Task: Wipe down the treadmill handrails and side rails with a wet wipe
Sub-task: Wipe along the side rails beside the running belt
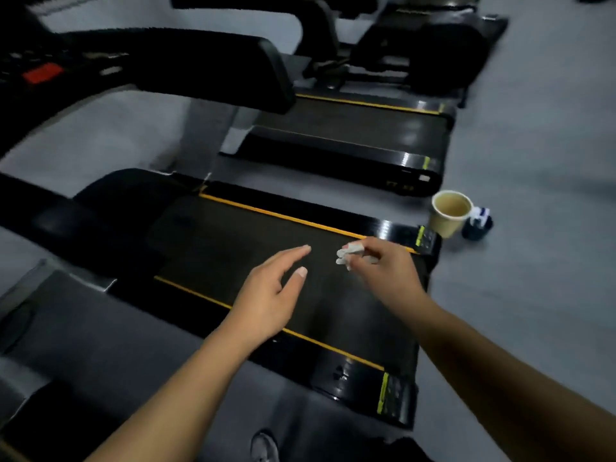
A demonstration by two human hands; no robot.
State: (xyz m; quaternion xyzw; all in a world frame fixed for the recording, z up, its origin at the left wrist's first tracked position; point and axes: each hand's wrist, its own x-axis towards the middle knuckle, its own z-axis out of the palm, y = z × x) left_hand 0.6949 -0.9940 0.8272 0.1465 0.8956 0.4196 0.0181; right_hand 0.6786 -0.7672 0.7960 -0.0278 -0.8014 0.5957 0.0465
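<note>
Above the treadmill belt [233, 248], close to its rear end, the wet wipe [348, 255] is a crumpled white wad pinched in the fingers [371, 250] of the right hand [388, 266]. The farther side rail [300, 208] lies just beyond it and runs from upper left to lower right, so this hand is the nearer one. The left hand [270, 291] hovers beside it, fingers straight and empty, wrist over the nearer side rail [346, 371].

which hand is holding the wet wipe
The right hand pinches the crumpled white wet wipe at its fingertips; the left hand is open with straight fingers and holds nothing.
</note>
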